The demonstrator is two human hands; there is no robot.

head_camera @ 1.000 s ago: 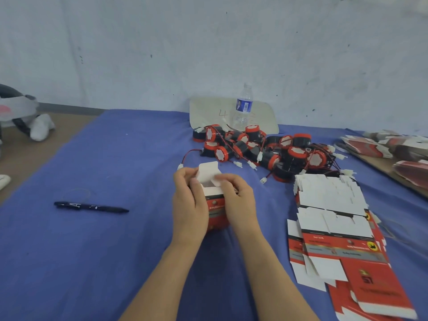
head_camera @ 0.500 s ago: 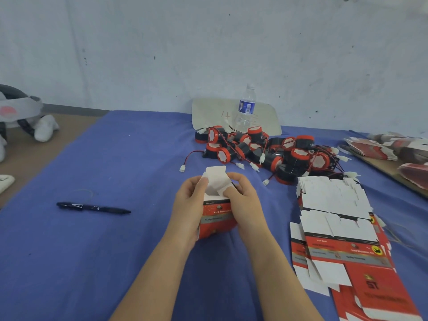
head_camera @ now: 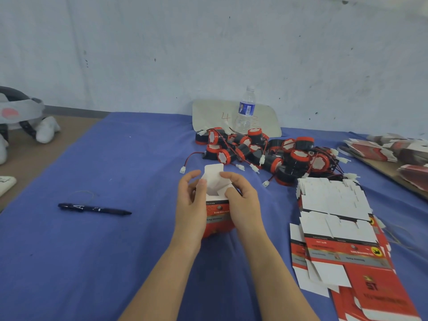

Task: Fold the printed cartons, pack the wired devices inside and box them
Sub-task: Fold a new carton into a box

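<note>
Carton: the red printed cardboard carton (head_camera: 217, 218) sits mid-bench, with the pile of red-and-black wired devices (head_camera: 266, 154) at its 1 o'clock.
Hands: the left hand (head_camera: 192, 205) and right hand (head_camera: 243, 205) each clasp one side of the carton, fingertips on its white flaps.
Risk: squeezing could buckle the walls, and a flap may crease instead of tucking.
Axis: the long axis runs 6–12 o'clock, with the open mouth toward 12.

Upright carton (head_camera: 217, 216) on the table (head_camera: 115, 262): pen (head_camera: 95, 208) to its left; stack of flat cartons (head_camera: 335, 216) to its right; heap of wired devices (head_camera: 266, 154) behind it; bottle (head_camera: 246, 110) farther behind.
</note>
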